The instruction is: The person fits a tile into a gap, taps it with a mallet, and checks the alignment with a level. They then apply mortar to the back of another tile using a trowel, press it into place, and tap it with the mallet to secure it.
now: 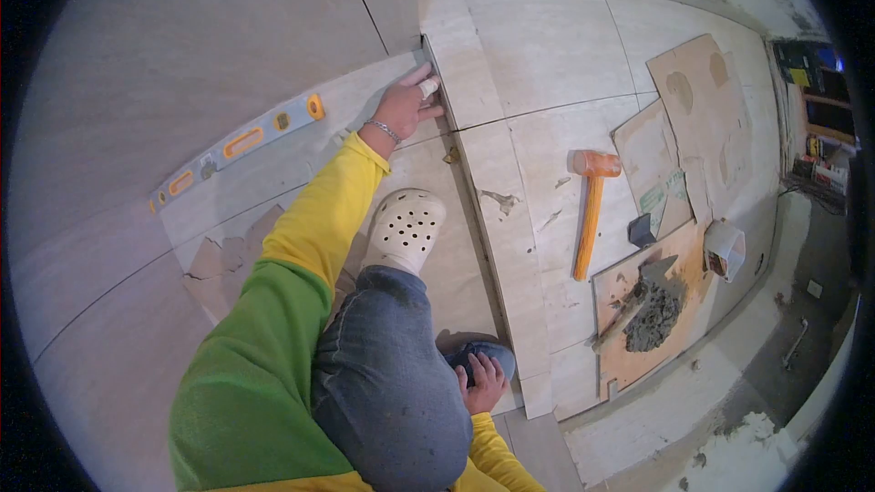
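Green printing [653, 199] is borne by the lower of two cardboard sheets [702, 118] laid on the tiled floor; its characters are too small to be read. Markings on the packages [802, 64] at the far right are likewise unresolved. A white container [725, 251] is seen tilted beside a wooden board [694, 264]; brownish contents are partly visible at its mouth and cannot be identified. On the board, a heap of grey mortar [654, 321] is held, with a trowel [653, 273] laid against it. A dark block [641, 230] is placed near the board's upper corner, and an orange-headed mallet [592, 219] is laid between the board and the tiled step edge [507, 246]. This edge is situated centrally, running lengthwise beside the white clog [406, 226]. Its upper part is touched by the left hand [410, 109], whose fingers are spread apart, one being wrapped in white. The right hand [483, 384] is placed over a dark blue shoe [483, 355], its fingers bent; whether the shoe is gripped cannot be told. A spirit level [241, 144] with yellow ends is laid left of the left hand.
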Demonstrator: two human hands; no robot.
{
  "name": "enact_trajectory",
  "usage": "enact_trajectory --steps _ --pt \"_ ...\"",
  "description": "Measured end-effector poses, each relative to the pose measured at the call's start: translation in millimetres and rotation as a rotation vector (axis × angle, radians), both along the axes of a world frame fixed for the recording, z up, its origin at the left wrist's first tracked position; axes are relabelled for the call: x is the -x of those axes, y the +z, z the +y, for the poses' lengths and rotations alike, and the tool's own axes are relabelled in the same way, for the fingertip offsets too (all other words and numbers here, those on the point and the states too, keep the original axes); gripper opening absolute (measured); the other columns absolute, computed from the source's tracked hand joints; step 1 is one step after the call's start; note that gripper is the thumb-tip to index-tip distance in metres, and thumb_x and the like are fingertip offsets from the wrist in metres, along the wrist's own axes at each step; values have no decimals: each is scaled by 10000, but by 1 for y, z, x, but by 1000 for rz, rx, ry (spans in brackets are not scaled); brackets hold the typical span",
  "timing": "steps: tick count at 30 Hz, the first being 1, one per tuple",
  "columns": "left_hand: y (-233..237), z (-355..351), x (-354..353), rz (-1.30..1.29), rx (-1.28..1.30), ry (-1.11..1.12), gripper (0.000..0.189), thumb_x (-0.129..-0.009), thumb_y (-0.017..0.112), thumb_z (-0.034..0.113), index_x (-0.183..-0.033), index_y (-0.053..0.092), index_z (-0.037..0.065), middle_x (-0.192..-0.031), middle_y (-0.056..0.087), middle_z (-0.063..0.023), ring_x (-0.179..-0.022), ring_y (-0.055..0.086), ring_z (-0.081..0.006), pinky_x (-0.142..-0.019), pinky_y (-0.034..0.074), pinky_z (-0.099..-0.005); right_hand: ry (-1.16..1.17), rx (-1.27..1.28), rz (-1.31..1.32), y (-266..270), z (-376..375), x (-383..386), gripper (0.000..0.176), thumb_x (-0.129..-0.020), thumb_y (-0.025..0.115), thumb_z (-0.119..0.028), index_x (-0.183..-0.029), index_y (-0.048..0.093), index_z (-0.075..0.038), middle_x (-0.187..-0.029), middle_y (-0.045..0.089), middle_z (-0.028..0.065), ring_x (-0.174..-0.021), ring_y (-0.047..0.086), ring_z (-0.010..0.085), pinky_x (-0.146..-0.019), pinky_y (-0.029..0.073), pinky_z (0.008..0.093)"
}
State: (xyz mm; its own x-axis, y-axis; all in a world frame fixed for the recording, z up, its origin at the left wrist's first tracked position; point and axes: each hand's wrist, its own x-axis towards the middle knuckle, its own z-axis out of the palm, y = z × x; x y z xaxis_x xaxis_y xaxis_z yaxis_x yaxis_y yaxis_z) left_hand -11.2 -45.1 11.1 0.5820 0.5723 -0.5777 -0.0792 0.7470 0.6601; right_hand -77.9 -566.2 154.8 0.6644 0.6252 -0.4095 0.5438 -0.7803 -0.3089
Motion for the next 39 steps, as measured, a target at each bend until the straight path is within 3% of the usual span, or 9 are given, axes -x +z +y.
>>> enact_trajectory --steps 14,17,19,22,25,31,39 --pt "7 -1 2 4 -27 -13 534 -937 577 151 -1436 401 79 -1279 532 -80 -1108 530 -268 -868 547 -385 -21 -3 -1 1 1 2 368 -822 630 -412 -1094 682 -170 -1187 634 59 -1173 508 333 -996 314 511" --pt "-2 -2 9 81 -75 -15 492 -957 534 102 -1431 407 100 -1263 528 -62 -1070 547 -220 -916 518 -410 -21 2 2 0 0 2 370 -825 623 -415 -1095 682 -169 -1197 631 59 -1176 506 335 -997 313 510" --pt "-21 -2 17 -41 -118 192 461 -953 511 45 -1406 425 62 -1207 532 -65 -1053 564 -228 -921 517 -408 -38 2 10 2 1 2 368 -824 623 -413 -1094 682 -170 -1203 629 60 -1181 503 336 -997 310 519" --pt "4 -6 27 19 -67 275 462 -942 495 -6 -1395 414 32 -1179 534 -73 -1031 583 -237 -927 519 -397 -25 33 -19 5 4 2 343 -806 657 -373 -1097 681 -193 -1182 638 16 -1177 509 292 -1012 301 492" --pt "-16 -6 41 28 -221 138 488 -939 464 -18 -1416 375 28 -1227 528 -92 -1053 590 -256 -937 517 -391 -48 -8 2 8 5 2 374 -811 629 -403 -1099 681 -170 -1192 631 61 -1181 500 333 -992 306 526" --pt "21 -19 26 152 -132 115 512 -944 362 -21 -1452 314 16 -1234 523 -101 -1076 590 -277 -958 511 -416 -70 -17 10 10 5 -1 352 -801 633 -385 -1065 697 -162 -1190 632 71 -1180 496 338 -992 308 515" --pt "32 -9 -3 187 -214 28 510 -976 380 36 -1477 296 70 -1360 456 -82 -1126 554 -259 -942 517 -428 -79 -33 -2 11 5 -3 316 -786 660 -323 -1041 692 -138 -1160 639 66 -1159 506 329 -999 327 488"
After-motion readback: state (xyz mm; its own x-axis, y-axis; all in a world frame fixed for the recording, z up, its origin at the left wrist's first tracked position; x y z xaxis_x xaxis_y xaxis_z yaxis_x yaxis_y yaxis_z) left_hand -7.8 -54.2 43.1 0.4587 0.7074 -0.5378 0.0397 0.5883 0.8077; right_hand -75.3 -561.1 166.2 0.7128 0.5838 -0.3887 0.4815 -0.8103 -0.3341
